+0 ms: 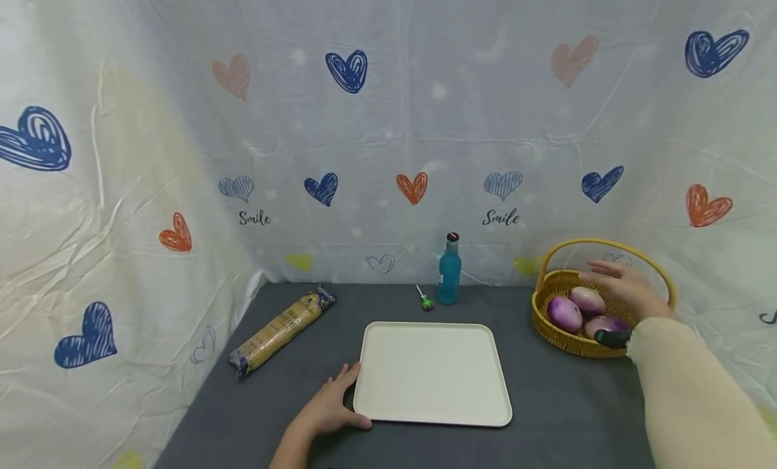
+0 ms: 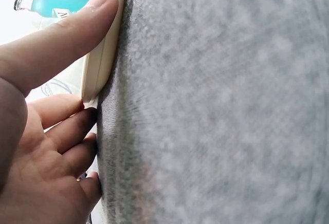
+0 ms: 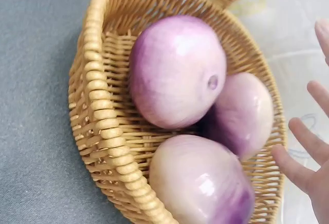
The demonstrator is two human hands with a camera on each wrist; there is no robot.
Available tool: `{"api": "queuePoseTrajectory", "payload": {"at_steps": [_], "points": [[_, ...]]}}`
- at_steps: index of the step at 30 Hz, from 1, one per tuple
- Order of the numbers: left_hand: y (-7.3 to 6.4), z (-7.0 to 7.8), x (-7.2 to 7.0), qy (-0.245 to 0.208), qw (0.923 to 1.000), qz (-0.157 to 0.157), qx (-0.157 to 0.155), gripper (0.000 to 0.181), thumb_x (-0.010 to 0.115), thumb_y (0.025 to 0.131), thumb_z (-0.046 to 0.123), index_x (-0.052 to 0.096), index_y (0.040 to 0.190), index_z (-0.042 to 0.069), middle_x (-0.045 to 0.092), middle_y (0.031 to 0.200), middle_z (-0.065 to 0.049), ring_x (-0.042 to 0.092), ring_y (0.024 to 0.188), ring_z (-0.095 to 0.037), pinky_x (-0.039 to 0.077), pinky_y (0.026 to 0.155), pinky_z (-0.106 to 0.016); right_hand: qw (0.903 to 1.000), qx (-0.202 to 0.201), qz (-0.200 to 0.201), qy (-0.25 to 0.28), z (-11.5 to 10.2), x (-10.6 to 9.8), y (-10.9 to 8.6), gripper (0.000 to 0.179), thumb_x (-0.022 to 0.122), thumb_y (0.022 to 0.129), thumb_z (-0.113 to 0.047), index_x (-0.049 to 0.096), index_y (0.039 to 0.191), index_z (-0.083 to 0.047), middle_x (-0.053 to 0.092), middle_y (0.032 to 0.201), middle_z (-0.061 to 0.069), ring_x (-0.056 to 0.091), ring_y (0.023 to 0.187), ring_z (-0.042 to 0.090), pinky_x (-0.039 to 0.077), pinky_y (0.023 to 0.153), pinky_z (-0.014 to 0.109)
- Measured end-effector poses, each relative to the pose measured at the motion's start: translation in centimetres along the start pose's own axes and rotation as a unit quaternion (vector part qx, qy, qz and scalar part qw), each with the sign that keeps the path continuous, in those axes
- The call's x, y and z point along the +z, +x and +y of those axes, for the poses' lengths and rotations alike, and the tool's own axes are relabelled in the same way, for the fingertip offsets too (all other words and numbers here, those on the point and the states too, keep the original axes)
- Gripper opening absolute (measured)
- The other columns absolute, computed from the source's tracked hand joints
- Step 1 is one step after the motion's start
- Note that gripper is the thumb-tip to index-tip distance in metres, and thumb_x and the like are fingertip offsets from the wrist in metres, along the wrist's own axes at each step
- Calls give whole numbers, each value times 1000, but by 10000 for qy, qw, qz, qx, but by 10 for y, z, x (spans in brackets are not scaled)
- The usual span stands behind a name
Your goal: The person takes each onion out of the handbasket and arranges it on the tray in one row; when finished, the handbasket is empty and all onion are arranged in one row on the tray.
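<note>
A cream rectangular tray (image 1: 431, 374) lies on the dark grey table. My left hand (image 1: 328, 405) touches its near left corner, thumb at the front edge and fingers spread by the left side. In the left wrist view the thumb (image 2: 67, 39) lies straight against the tray's edge (image 2: 105, 54). Over the yellow wicker basket (image 1: 546, 327) at the right, beneath its handle, hovers my right hand (image 1: 628, 290), fingers extended and holding nothing. Three purple onions (image 1: 564, 314) sit inside. The right wrist view shows an onion (image 3: 177, 70) apart from the spread fingers (image 3: 308, 142).
A long packet of dry noodles (image 1: 282, 330) lies slantwise at the left. Behind the tray stand a blue bottle (image 1: 449, 273) with a dark cap and a small green-wrapped lollipop (image 1: 427, 303). White cloth (image 1: 382, 131) with printed hearts hangs around the table.
</note>
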State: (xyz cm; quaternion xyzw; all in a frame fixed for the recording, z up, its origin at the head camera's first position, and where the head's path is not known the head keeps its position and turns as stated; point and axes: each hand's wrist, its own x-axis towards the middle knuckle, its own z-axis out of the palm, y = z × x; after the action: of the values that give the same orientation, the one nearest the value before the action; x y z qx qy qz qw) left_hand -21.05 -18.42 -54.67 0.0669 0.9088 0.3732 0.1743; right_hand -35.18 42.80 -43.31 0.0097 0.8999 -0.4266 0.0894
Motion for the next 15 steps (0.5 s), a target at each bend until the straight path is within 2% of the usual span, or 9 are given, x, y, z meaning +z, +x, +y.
{"api": "queuePoseTrajectory", "payload": {"at_steps": [3, 10, 15], "points": [[0, -1, -1, 14, 10000, 4, -32, 115, 94, 66, 39, 31, 160, 17, 22, 164, -27, 14, 140, -70, 21, 106, -81, 9998, 18, -109, -147, 5, 4, 6, 92, 57, 94, -64, 25, 161, -9, 16, 163, 32, 14, 146, 59, 23, 111, 74], [0, -2, -1, -50, 10000, -66, -15, 116, 93, 65, 45, 31, 160, 18, 22, 164, -28, 14, 139, -71, 20, 105, -82, 9981, 283, -535, -98, 13, 6, 15, 92, 63, 92, -61, 29, 159, -8, 22, 158, 37, 14, 144, 60, 20, 109, 76], [1, -4, 0, -80, 9999, -109, 26, 116, 93, 66, 46, 31, 160, 18, 23, 164, -25, 14, 142, -68, 19, 108, -80, 9961, 269, -773, -336, 24, 2, 23, 88, 67, 92, -55, 35, 156, -5, 30, 155, 37, 30, 139, 58, 33, 107, 70]]}}
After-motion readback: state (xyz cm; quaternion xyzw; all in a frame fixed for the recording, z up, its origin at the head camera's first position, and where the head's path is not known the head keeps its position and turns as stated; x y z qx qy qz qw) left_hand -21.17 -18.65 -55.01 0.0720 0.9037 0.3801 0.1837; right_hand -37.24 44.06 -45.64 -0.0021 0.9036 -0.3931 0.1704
